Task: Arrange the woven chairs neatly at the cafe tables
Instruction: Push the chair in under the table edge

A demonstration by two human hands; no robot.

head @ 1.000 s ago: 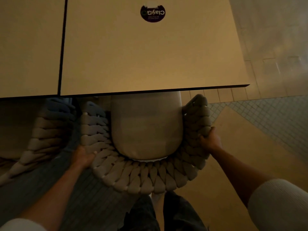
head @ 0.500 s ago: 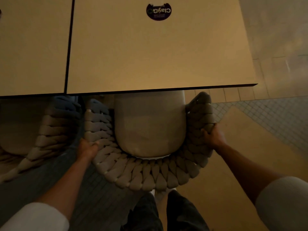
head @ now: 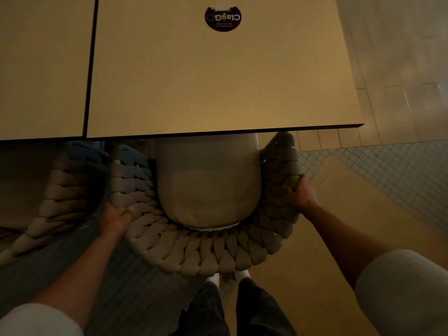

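Here, woven chair [head: 201, 253] sits at the near edge of the table [head: 218, 81], front of the seat tucked under the tabletop, curved back toward the camera. Pale cushion [head: 208, 185] lies in the seat, ringed by the thick braided back and arms. Left hand [head: 115, 219] grips the left side of the braided rim, thumb on top, fingers curled round the outside. Right hand [head: 300, 192] grips the right arm, fingers curled over the weave. Second chair [head: 65, 190] stands just beside on the left, under the second table [head: 41, 69]; the two tabletops butt together. Round dark sticker [head: 223, 18] on the table's far part. Small-tiled floor [head: 388, 170] below.
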